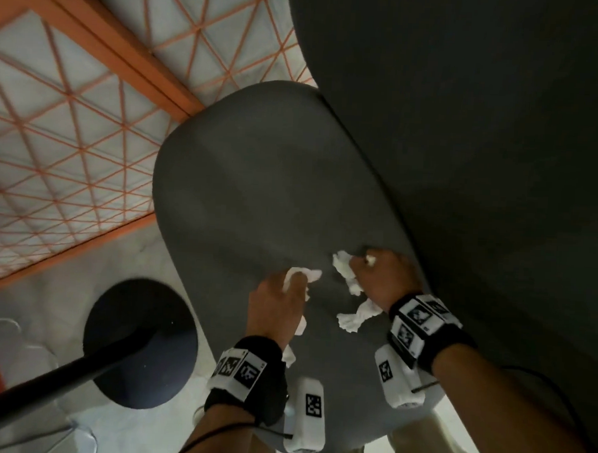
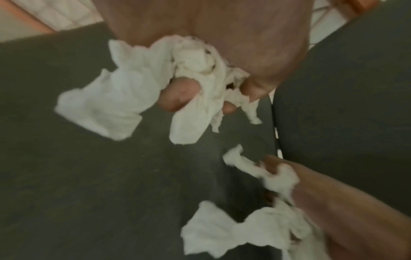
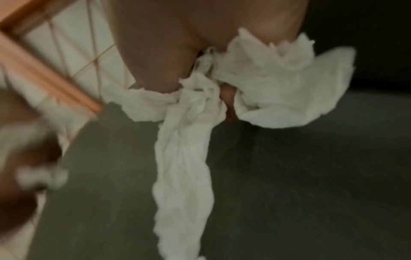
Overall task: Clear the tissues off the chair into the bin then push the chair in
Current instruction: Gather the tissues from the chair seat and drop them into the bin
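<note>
The grey chair seat (image 1: 245, 176) fills the middle of the head view, with its dark backrest (image 1: 483, 131) at the right. Over the seat's near part, my left hand (image 1: 280, 301) grips a crumpled wad of white tissues (image 1: 302, 274); in the left wrist view the same tissues (image 2: 191, 70) bulge from its curled fingers (image 2: 177, 95). My right hand (image 1: 381, 278), close to the backrest, grips more white tissues (image 1: 347, 273), and a twisted strip (image 1: 355, 318) trails from it. In the right wrist view that strip (image 3: 184, 167) hangs down from the fist over the seat (image 3: 311, 176).
A black round table base (image 1: 138, 342) with its pole (image 1: 61, 383) stands on the pale floor left of the chair. An orange-framed panel with a lattice pattern (image 1: 72, 130) runs behind. A clear chair frame (image 1: 25, 420) sits at the lower left. No bin shows.
</note>
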The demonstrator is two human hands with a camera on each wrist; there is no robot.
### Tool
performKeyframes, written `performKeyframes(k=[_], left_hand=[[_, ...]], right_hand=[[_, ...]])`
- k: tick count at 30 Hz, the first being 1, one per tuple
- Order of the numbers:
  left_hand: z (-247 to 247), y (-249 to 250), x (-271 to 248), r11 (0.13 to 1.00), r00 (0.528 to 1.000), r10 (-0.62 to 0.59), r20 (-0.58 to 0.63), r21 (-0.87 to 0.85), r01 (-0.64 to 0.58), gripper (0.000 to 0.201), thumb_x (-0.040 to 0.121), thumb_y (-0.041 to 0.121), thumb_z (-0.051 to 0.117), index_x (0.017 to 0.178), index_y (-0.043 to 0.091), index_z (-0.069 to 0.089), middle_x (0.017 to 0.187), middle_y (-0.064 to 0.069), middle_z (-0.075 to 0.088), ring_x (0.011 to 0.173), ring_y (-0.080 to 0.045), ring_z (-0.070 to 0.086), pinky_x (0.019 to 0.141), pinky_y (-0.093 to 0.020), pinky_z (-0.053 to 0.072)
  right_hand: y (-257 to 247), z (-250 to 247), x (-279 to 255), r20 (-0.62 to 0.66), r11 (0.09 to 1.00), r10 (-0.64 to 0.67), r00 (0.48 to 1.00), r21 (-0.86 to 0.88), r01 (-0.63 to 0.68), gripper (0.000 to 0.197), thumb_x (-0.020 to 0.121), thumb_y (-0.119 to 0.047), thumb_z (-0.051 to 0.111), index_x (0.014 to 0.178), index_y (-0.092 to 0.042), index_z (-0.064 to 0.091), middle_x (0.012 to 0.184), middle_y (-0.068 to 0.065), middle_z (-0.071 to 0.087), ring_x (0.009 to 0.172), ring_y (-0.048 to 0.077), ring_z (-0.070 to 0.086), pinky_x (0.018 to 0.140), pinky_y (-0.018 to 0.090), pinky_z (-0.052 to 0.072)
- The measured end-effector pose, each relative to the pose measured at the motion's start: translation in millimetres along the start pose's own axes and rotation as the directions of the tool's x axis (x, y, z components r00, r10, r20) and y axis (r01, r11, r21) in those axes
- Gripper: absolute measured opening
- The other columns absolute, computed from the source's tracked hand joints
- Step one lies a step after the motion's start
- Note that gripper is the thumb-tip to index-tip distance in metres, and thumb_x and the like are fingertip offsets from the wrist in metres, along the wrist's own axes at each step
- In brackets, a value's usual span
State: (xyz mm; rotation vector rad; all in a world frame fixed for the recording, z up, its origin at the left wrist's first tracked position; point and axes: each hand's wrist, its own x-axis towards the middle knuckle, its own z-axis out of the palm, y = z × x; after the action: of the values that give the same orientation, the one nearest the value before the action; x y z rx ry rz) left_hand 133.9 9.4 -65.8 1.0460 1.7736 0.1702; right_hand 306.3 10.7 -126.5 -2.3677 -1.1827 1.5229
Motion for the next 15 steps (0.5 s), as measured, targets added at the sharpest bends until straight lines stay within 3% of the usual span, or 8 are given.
performKeyframes(k=[2,4,5,7,9,11,12,15], left_hand=[[-1.9,-17.8,-10.9,0.999,0.999,-0.045,-0.012,-0.019,0.044,0.028,0.098,0.035,0.045,0.110,0.032,0.070,0.081,0.005,0.068,0.074,-0.011,0.067,0.062,-0.024,0.053],[-0.7,-40.8,-21.3,0.994,0.994,-0.106,-0.017,0.017,0.106,0.029,0.100,0.036,0.043,0.112,0.022,0.065,0.088,0.002,0.069,0.082,-0.015,0.066,0.070,-0.026,0.050],[0.7,-52.7,-27.1,0.991,0.991,-0.132,-0.008,0.008,0.132,0.030,0.101,0.036,0.042,0.115,0.020,0.063,0.095,0.000,0.070,0.089,-0.017,0.067,0.077,-0.030,0.051],[4.5,-73.5,-42.4,0.985,0.987,-0.161,0.015,-0.060,0.162,0.025,0.101,0.032,0.042,0.118,0.030,0.060,0.102,0.004,0.071,0.095,-0.011,0.067,0.084,-0.030,0.053],[8.3,-87.1,-62.6,0.972,0.985,-0.171,0.029,-0.156,0.173,0.025,0.101,0.021,0.043,0.107,0.039,0.059,0.100,0.014,0.069,0.086,0.009,0.065,0.077,-0.014,0.051],[11.7,-97.6,-82.5,0.949,0.986,-0.163,0.026,-0.269,0.164,0.039,0.100,0.005,0.041,0.101,0.038,0.061,0.102,0.017,0.067,0.083,0.016,0.063,0.076,-0.006,0.049],[14.4,-103.7,-91.8,0.936,0.986,-0.165,0.033,-0.310,0.167,0.043,0.099,-0.001,0.039,0.102,0.035,0.063,0.105,0.016,0.067,0.086,0.014,0.064,0.078,-0.006,0.049],[24.6,-129.8,-118.7,0.934,0.980,-0.197,-0.036,-0.310,0.177,0.037,0.096,-0.004,0.044,0.099,0.023,0.068,0.096,0.008,0.071,0.083,0.004,0.067,0.072,-0.009,0.051]], right_hand=[[10.1,-1.3,-15.7,-0.049,0.974,0.020,0.999,0.227,-0.008,0.024,0.085,-0.024,0.062,0.064,-0.014,0.057,0.068,0.004,0.066,0.066,0.021,0.063,0.060,0.022,0.050],[20.7,-2.2,-32.6,-0.074,0.934,0.040,0.996,0.358,-0.011,0.026,0.085,-0.005,0.062,0.062,-0.012,0.053,0.062,0.002,0.058,0.060,0.017,0.057,0.050,0.012,0.043],[27.3,-1.7,-38.7,-0.084,0.924,0.043,0.996,0.382,-0.008,0.027,0.085,0.001,0.061,0.063,-0.012,0.052,0.063,0.003,0.057,0.061,0.017,0.055,0.051,0.013,0.043],[40.1,-0.3,-49.6,-0.091,0.914,0.042,0.995,0.405,-0.001,0.029,0.086,0.005,0.058,0.065,-0.013,0.049,0.066,0.005,0.054,0.065,0.020,0.053,0.058,0.024,0.043],[49.3,0.9,-59.1,-0.084,0.905,0.020,0.996,0.426,0.018,0.029,0.088,0.008,0.054,0.069,-0.014,0.048,0.073,0.008,0.055,0.074,0.025,0.056,0.069,0.033,0.047],[51.9,2.3,-67.9,0.002,0.839,0.014,1.000,0.545,-0.013,0.027,0.090,0.010,0.049,0.077,-0.014,0.050,0.087,0.011,0.059,0.084,0.032,0.061,0.076,0.049,0.054],[49.9,2.2,-72.3,0.081,0.784,0.014,0.997,0.618,-0.062,0.025,0.091,0.009,0.047,0.083,-0.014,0.052,0.092,0.011,0.060,0.084,0.033,0.062,0.071,0.053,0.056],[38.4,4.7,-85.6,0.224,0.769,-0.047,0.973,0.630,-0.108,0.022,0.095,0.001,0.049,0.105,-0.017,0.058,0.091,0.014,0.065,0.070,0.026,0.063,0.046,0.032,0.052]])
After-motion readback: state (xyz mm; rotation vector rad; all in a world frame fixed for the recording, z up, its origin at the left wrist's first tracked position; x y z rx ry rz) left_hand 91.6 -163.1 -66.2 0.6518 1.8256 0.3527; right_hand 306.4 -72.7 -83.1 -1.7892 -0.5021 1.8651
